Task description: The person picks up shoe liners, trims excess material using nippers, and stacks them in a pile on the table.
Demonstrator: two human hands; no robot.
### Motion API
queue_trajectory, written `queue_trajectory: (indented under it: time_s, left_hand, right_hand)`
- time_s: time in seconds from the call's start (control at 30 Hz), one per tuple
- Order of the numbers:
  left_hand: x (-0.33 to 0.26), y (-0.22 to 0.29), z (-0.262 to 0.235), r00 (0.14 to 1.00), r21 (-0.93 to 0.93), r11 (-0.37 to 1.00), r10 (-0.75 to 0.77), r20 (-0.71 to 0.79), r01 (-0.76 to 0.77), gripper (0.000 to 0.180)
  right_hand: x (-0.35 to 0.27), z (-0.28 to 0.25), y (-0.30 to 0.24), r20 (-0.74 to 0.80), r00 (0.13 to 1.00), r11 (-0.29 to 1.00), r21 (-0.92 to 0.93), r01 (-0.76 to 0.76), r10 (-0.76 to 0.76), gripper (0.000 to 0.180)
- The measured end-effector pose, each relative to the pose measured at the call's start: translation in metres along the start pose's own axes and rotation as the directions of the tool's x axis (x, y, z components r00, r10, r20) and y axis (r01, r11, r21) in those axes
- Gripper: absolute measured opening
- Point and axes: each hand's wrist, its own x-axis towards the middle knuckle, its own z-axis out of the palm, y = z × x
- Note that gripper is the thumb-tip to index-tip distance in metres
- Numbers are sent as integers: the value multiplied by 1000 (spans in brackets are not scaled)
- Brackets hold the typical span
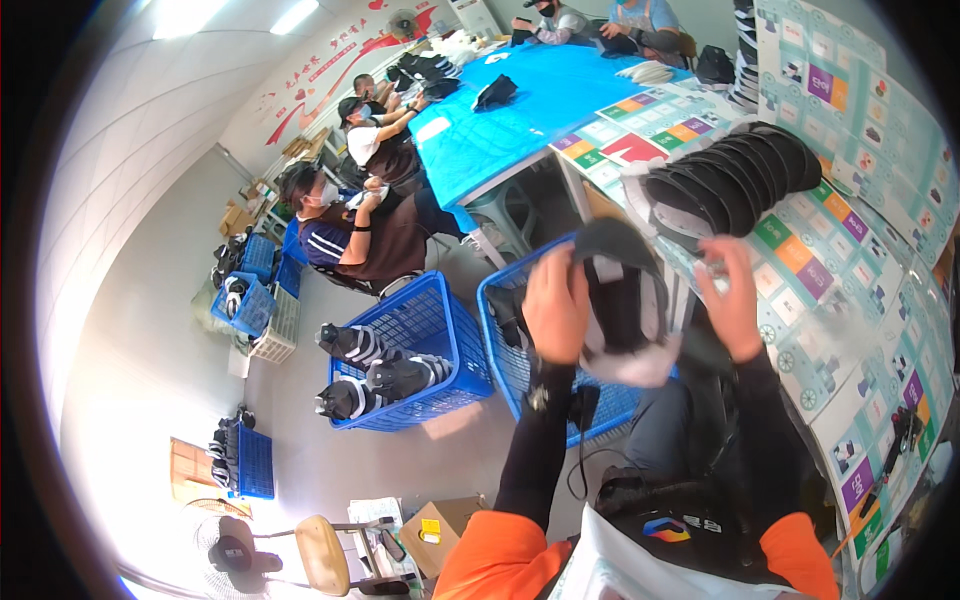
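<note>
My left hand (pixel 558 308) grips the edge of a black cap (pixel 617 300) with a curved brim and a pale inner lining, held up in front of me. Close to the cap's right side is my right hand (pixel 734 298), its fingers bent around a slim, pale bluish thing (pixel 680 258) too blurred to name. Just beyond, a row of black caps (pixel 735 180) lies nested together on the patterned table (pixel 780 240). Below my hands stands a blue plastic basket (pixel 500 300), partly hidden by the cap and my left arm; something dark lies in it.
Another blue basket (pixel 470 345) with nested black and white caps (pixel 375 370) stands on the floor to the left. Several people sit around a blue-covered table (pixel 530 120) farther off. A fan (pixel 230 555) and a cardboard box (pixel 440 530) are at lower left.
</note>
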Motion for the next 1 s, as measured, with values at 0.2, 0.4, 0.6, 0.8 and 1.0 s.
queue_trajectory:
  time_s: [0.2,0.4,0.6,0.8,1.0]
  left_hand:
    - [-130,17,-9,892,-184,923,-253,376,339,23]
    - [-228,-6,10,721,-222,810,-313,619,543,23]
    - [-271,-38,40,616,-349,600,-320,720,720,18]
    - [-258,-15,66,629,-270,702,-317,710,659,20]
    - [-219,-13,41,91,-194,-293,-331,939,936,31]
  right_hand:
    - [-115,6,-23,285,944,985,-89,-147,166,32]
    - [-191,-15,47,274,897,933,2,-360,346,20]
    - [-220,-14,103,265,863,893,15,-451,431,21]
    - [-200,-29,114,256,769,810,-188,-555,586,20]
    - [-175,-4,96,613,411,199,385,-901,675,20]
